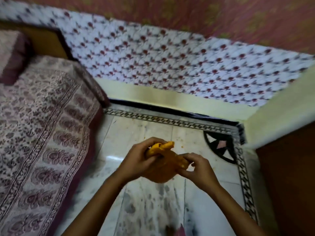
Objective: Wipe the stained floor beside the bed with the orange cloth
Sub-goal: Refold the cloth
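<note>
The orange cloth [162, 166] is bunched up in the air above the floor, held between both hands. My left hand [138, 159] grips its upper left part, with a fold sticking out above the fingers. My right hand [197, 167] pinches its right edge. Below them lies the white marble floor [150, 206], marked with dark grey smudges and small orange specks near the far border. The bed [42, 133], covered with a maroon-patterned spread, runs along the left of the floor.
A tiled wall [170, 62] with a red flower pattern stands beyond the floor, with a cream ledge [170, 97] below it. A black patterned border [245, 184] edges the floor. A brown wooden panel [289, 184] rises at the right. A maroon pillow [13, 55] lies on the bed.
</note>
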